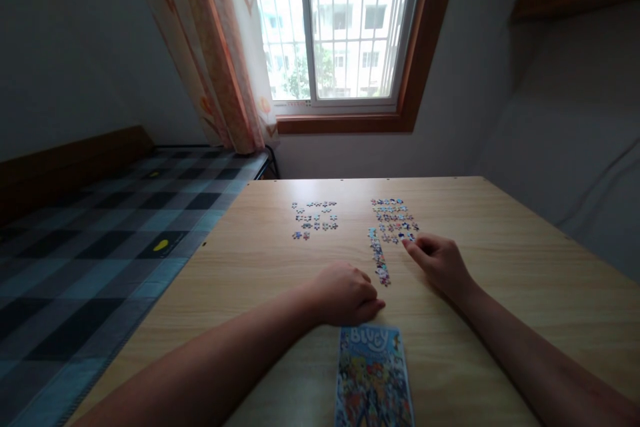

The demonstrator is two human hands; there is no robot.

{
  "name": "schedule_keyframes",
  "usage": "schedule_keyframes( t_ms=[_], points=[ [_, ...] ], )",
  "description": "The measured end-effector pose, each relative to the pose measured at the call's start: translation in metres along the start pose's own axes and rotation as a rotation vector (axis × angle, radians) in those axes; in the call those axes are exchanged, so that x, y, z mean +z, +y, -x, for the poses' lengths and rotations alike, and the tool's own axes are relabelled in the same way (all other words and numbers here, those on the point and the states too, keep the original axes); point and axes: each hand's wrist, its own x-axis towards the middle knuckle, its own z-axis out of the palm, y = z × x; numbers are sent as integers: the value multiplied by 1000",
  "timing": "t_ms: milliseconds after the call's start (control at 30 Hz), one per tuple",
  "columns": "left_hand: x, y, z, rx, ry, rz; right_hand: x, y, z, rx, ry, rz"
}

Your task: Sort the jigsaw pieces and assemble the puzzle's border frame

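My left hand (345,293) rests on the wooden table (500,240) as a loose fist, just behind a colourful picture card (374,377) that lies at the near edge. My right hand (440,261) lies to the right with its fingers curled; the fingertips touch the near edge of a loose group of small puzzle pieces (394,219). A joined strip of pieces (379,257) runs down between my two hands. A second loose group of pieces (315,219) lies farther left. Whether either hand holds a piece is hidden.
A bed with a dark checked cover (100,247) stands along the table's left side. Behind the table are a barred window (340,27), a patterned curtain (220,47) and a wall. Bare tabletop lies to the right.
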Motion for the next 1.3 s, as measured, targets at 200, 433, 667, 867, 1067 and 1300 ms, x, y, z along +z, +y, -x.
schedule_keyframes(
  t_ms=[200, 433, 667, 867, 1067, 1300],
  points=[
    [1, -1, 1, 21, -15, 13, 2, 1, 0, 8, 5, -4],
    [0, -2, 1, 36, -23, 19, 2, 4, 0, 8, -3, 1],
    [-1, -4, 3, 40, -22, 46, 3, 2, 0, 17, -4, 2],
    [-2, -15, 5, -70, 20, 24, 4, 4, -1, 20, -4, -1],
    [1, -19, 4, -102, 39, 37, 5, 5, -1, 18, -6, -8],
    [2, -17, 5, -135, 46, 16, 5, 3, -1, 24, -14, -2]
  ],
)
